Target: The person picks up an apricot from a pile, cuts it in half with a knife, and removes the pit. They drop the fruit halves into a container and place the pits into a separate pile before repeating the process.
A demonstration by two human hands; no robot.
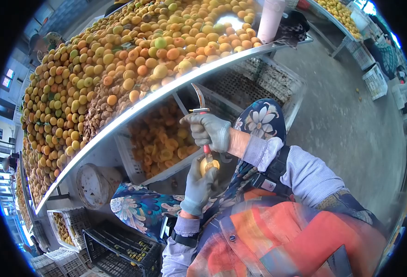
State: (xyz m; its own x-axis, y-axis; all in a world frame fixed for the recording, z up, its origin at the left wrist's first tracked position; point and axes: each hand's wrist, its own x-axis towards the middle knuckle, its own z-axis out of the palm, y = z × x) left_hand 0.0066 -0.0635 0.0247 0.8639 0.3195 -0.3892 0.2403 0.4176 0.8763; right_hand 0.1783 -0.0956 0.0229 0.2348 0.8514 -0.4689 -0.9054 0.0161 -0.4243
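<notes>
My right hand (210, 131), in a grey glove, is wrapped around the red handle of a knife. The knife's curved blade (199, 96) points up and away from me, above the fist. From the fist's lower side, the red handle runs to a metal end that meets an apricot (204, 167). That apricot is gripped in my gloved left hand (198, 187), just below the right one. Whether the fruit is cut through cannot be made out. Beyond my hands, a white crate (171, 168) under the table edge holds many apricot pieces.
A metal-edged table (139, 107) heaped with whole apricots (69, 108) curves across in front, with a pile of brown pits (97, 111) near its edge. A white bucket (92, 184), a black crate (120, 247) and a pink cylinder (271, 21) stand around. Another person (42, 44) is across the table.
</notes>
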